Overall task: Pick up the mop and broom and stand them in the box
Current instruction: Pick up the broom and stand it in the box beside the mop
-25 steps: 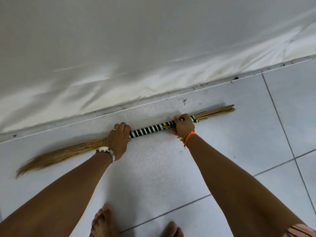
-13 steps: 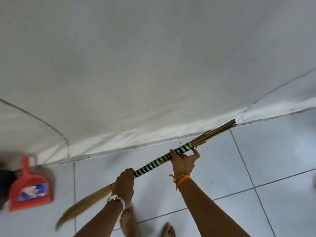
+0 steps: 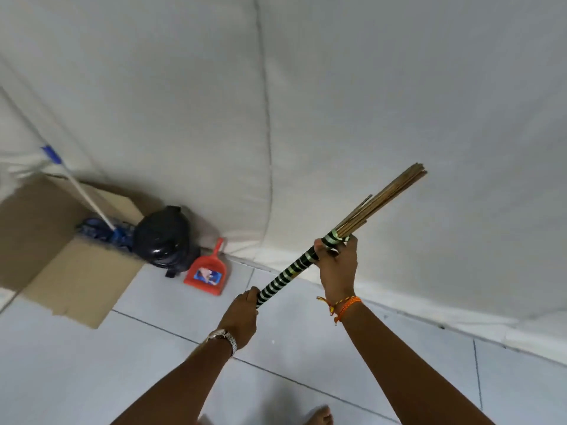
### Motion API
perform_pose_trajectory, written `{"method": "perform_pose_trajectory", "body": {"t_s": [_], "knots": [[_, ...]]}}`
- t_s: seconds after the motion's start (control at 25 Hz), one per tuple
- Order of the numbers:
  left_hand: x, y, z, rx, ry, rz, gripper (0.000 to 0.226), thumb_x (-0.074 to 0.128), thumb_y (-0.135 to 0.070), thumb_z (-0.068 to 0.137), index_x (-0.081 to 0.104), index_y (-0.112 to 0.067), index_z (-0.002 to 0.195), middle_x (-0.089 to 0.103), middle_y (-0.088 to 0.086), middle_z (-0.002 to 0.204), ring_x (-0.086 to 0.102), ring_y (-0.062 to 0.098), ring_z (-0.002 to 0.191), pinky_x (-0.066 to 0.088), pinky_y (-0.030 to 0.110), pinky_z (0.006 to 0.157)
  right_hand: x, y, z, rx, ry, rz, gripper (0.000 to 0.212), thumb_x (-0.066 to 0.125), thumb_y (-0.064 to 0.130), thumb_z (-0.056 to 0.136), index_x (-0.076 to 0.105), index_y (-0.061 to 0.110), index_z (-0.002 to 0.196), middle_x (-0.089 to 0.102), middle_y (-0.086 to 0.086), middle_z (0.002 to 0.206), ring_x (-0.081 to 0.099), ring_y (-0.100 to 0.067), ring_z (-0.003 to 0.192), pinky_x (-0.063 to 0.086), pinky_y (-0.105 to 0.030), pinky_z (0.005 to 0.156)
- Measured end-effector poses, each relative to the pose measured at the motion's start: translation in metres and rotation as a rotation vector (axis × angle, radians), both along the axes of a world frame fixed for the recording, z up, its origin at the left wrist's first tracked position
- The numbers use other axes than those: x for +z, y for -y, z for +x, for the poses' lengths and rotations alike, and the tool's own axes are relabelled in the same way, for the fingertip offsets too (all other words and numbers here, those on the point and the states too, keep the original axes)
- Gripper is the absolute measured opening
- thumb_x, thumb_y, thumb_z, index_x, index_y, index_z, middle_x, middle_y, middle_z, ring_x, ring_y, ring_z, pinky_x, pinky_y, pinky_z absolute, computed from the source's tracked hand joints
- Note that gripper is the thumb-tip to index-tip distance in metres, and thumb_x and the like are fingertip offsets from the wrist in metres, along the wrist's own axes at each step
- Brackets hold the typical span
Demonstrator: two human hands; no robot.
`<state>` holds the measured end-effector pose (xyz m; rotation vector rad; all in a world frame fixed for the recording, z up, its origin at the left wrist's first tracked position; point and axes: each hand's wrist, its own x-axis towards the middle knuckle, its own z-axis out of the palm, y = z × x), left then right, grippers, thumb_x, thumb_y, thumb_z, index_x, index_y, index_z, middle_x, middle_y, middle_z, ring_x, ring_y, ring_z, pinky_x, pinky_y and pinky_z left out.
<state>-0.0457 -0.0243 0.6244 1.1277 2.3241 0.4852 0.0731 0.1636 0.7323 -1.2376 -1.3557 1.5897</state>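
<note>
Both hands hold the broom (image 3: 288, 276), a bundle of thin sticks with a black-and-white striped wrap, tilted up to the right above the floor. My left hand (image 3: 241, 317) grips the lower end of the wrap; the bristle end below it is hidden behind my arm. My right hand (image 3: 337, 265) grips the upper end, where bare sticks jut out. At the left stands the open cardboard box (image 3: 76, 271). The mop (image 3: 89, 207) stands in it, blue head down and white handle leaning up to the left.
A black round bin (image 3: 164, 236) stands against the wall next to the box. A red dustpan (image 3: 208, 273) leans beside it. White cloth covers the wall behind. The floor is pale tile, and my bare foot (image 3: 319, 417) shows at the bottom.
The broom has come off the floor and risen, tilting more steeply. My view has swung left, so the box, mop, bin and dustpan have come into sight.
</note>
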Motion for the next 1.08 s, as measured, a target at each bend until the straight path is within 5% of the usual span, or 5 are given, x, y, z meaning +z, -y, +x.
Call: {"method": "perform_pose_trajectory", "body": {"t_s": [0.28, 0.44, 0.6, 0.8, 1.08], "knots": [[0.035, 0.181, -0.125, 0.328, 0.058, 0.197, 0.019, 0.050, -0.010, 0.091, 0.051, -0.020, 0.106, 0.068, 0.004, 0.086, 0.063, 0.026, 0.077, 0.045, 0.035, 0.064, 0.069, 0.168, -0.180, 0.468, -0.077, 0.123, 0.030, 0.066, -0.001, 0.087, 0.050, 0.016, 0.106, 0.066, -0.023, 0.107, 0.068, -0.037, 0.102, 0.054, -0.061, 0.092], [0.069, 0.286, -0.214, 0.348, 0.042, 0.270, 0.018, 0.053, -0.010, 0.091, 0.042, -0.024, 0.095, 0.058, -0.004, 0.081, 0.051, 0.018, 0.072, 0.036, 0.028, 0.061, 0.112, 0.277, -0.283, 0.693, -0.160, 0.243, 0.031, 0.061, -0.006, 0.089, 0.045, 0.012, 0.109, 0.066, -0.017, 0.097, 0.070, -0.024, 0.091, 0.053, -0.058, 0.098], [0.086, 0.360, -0.277, 0.413, 0.024, 0.318, 0.011, 0.056, -0.015, 0.094, 0.048, -0.016, 0.100, 0.058, -0.002, 0.083, 0.051, 0.020, 0.073, 0.038, 0.032, 0.066, 0.142, 0.354, -0.356, 0.845, -0.169, 0.359, 0.030, 0.057, -0.007, 0.091, 0.041, 0.007, 0.112, 0.065, -0.021, 0.097, 0.068, -0.034, 0.096, 0.052, -0.056, 0.100], [0.104, 0.393, -0.335, 0.395, 0.031, 0.400, 0.014, 0.058, -0.023, 0.095, 0.046, -0.027, 0.101, 0.059, -0.006, 0.085, 0.053, 0.016, 0.075, 0.047, 0.036, 0.071, 0.162, 0.399, -0.425, 0.930, -0.132, 0.409, 0.035, 0.058, -0.006, 0.092, 0.040, 0.004, 0.121, 0.066, -0.023, 0.110, 0.069, -0.035, 0.107, 0.052, -0.052, 0.101], [0.108, 0.406, -0.452, 0.378, 0.073, 0.425, 0.017, 0.060, -0.017, 0.093, 0.052, -0.017, 0.107, 0.062, 0.001, 0.086, 0.056, 0.024, 0.075, 0.052, 0.047, 0.074, 0.163, 0.422, -0.543, 0.986, -0.159, 0.434, 0.038, 0.059, -0.004, 0.092, 0.041, 0.019, 0.117, 0.067, -0.008, 0.102, 0.070, -0.026, 0.106, 0.054, -0.043, 0.101]]}}
